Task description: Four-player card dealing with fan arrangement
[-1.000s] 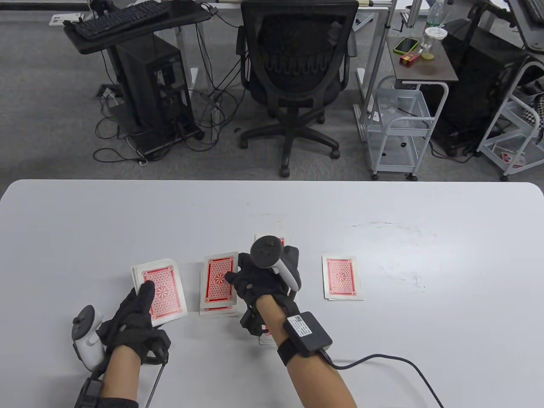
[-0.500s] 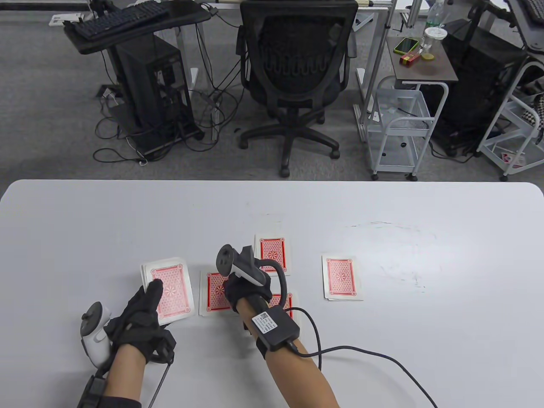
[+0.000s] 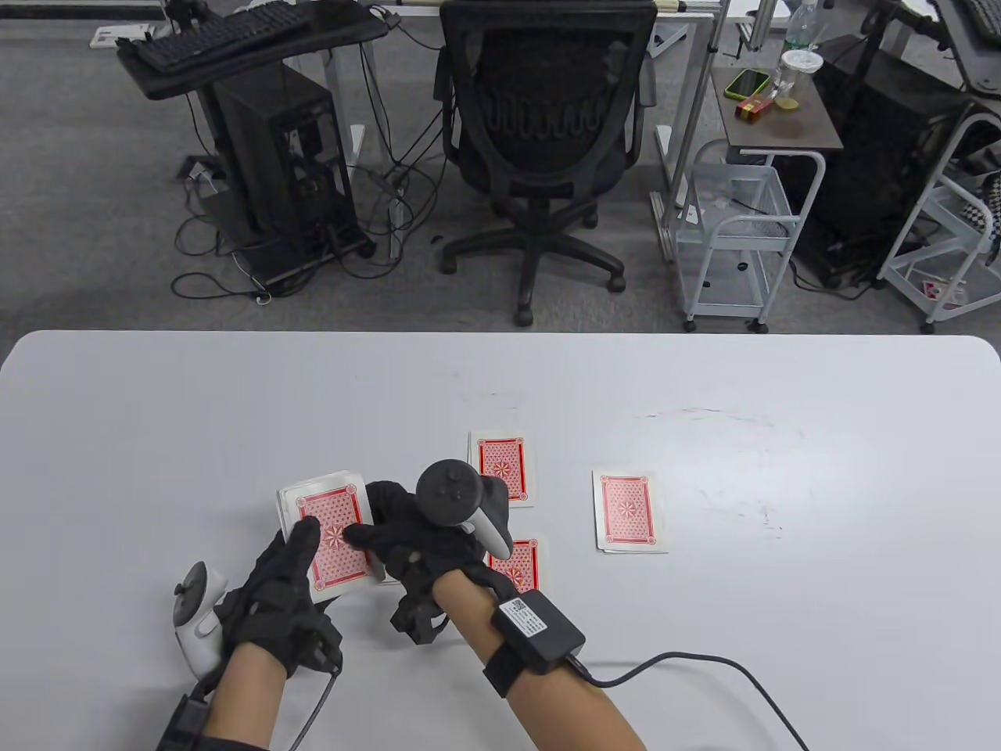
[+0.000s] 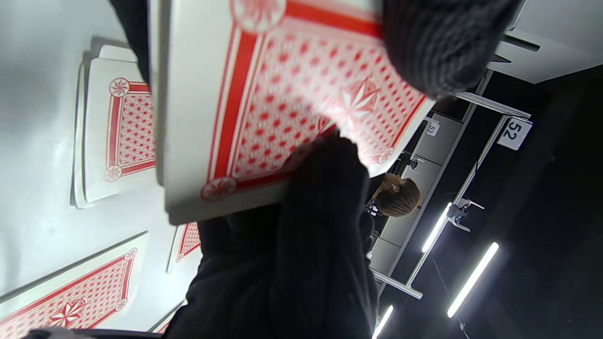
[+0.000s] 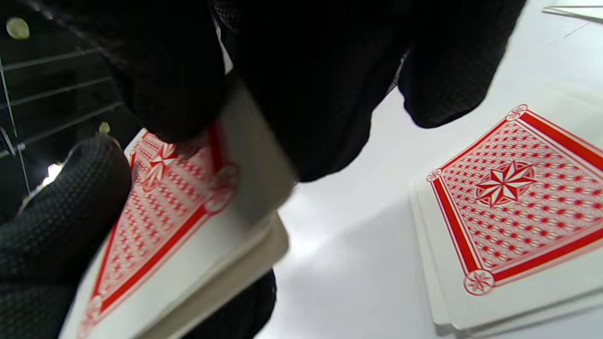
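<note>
Table view: our left hand (image 3: 281, 594) grips the deck (image 3: 328, 532) at lower left of centre; our right hand (image 3: 422, 540) pinches its top card, w/ dealt piles (image 3: 629, 512) on the bench (image 3: 782, 626) to the right.

Left wrist view: a thumb sits on the top card; slide just one off.

Right wrist view: fingertips (image 5: 174, 94) pinch the deck's corner; keep pressure light so no second card drags.

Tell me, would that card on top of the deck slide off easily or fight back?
Probably slides easily: the top card looks smooth and already sits askew under the right hand. Thin, so likely bendy and light. The deck in the left hand looks squared.
</note>
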{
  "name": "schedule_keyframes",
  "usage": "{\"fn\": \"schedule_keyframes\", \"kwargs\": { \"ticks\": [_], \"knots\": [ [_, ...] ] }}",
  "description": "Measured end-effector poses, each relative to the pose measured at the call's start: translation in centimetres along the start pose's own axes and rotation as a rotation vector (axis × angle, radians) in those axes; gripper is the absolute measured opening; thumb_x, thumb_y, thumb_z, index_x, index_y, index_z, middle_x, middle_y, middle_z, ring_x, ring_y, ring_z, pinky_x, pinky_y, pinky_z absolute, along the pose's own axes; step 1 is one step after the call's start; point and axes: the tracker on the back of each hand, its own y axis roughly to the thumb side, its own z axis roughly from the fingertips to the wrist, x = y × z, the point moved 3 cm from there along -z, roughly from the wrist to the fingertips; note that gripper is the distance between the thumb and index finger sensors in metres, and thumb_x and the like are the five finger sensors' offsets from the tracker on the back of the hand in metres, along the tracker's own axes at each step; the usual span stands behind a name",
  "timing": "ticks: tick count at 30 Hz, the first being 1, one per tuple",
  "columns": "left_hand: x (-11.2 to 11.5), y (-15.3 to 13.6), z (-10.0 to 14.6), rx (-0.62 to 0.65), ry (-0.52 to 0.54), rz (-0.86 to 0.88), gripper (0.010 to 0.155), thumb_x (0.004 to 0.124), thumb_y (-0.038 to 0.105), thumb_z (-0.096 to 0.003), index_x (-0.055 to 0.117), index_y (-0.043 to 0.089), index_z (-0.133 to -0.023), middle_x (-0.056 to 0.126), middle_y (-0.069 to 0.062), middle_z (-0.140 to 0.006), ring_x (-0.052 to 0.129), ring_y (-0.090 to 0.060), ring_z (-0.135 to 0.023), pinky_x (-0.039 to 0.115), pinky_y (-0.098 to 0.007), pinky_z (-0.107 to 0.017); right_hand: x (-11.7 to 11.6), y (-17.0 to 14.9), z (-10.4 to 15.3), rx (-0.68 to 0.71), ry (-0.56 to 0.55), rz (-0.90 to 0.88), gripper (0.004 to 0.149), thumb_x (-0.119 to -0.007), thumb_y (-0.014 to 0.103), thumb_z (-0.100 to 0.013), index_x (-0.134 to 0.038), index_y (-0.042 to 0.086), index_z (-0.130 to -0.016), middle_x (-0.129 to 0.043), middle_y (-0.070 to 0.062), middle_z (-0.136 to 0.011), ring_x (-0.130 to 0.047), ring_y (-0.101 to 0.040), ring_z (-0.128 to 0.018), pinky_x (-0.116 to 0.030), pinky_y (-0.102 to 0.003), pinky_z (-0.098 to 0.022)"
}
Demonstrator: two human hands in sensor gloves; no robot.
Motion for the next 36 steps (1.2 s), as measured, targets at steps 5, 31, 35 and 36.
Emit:
{"fn": "schedule_keyframes", "kwargs": {
  "ticks": [5,31,35,36],
  "knots": [
    [0.4,-0.1,-0.1,-0.015,-0.045,0.021,0.050,0.079,0.051,-0.0507,0.071,0.031,-0.096,0.089,0.008,-0.091,0.101,-0.024,-0.076,0.089,-0.043,-0.053,1.8,-1.6,-0.1,-0.051,0.020,-0.144,0.065,-0.089,0.032,-0.047,-0.062,0.002,-0.098,-0.088,-0.001,-0.071,-0.106,-0.021,-0.048,-0.075,-0.058,-0.051],
    [-0.5,-0.2,-1.4,-0.062,-0.003,-0.112,0.050,0.078,0.052,-0.0519,0.070,0.032,-0.097,0.088,0.008,-0.092,0.101,-0.024,-0.077,0.088,-0.043,-0.054,11.0,-12.9,-6.3,-0.624,-0.141,0.910,0.079,-0.089,0.046,-0.045,-0.053,0.008,-0.104,-0.083,0.000,-0.072,-0.097,-0.012,-0.034,-0.075,-0.053,-0.049],
    [-0.4,-0.1,-1.4,-0.055,-0.009,-0.110,0.050,0.078,0.052,-0.0519,0.070,0.031,-0.097,0.088,0.008,-0.092,0.101,-0.024,-0.077,0.088,-0.043,-0.054,11.5,-10.2,-5.4,-0.523,-0.163,0.764,0.074,-0.082,0.049,-0.050,-0.053,0.007,-0.105,-0.082,-0.004,-0.077,-0.098,-0.015,-0.040,-0.074,-0.054,-0.050],
    [-0.3,-0.2,-1.4,-0.052,-0.012,-0.108,0.050,0.078,0.052,-0.0519,0.070,0.032,-0.097,0.088,0.008,-0.092,0.101,-0.024,-0.077,0.088,-0.043,-0.054,11.4,-9.2,-5.1,-0.493,-0.161,0.706,0.073,-0.079,0.049,-0.053,-0.052,0.007,-0.105,-0.081,-0.005,-0.079,-0.099,-0.016,-0.043,-0.073,-0.054,-0.050]
  ]
}}
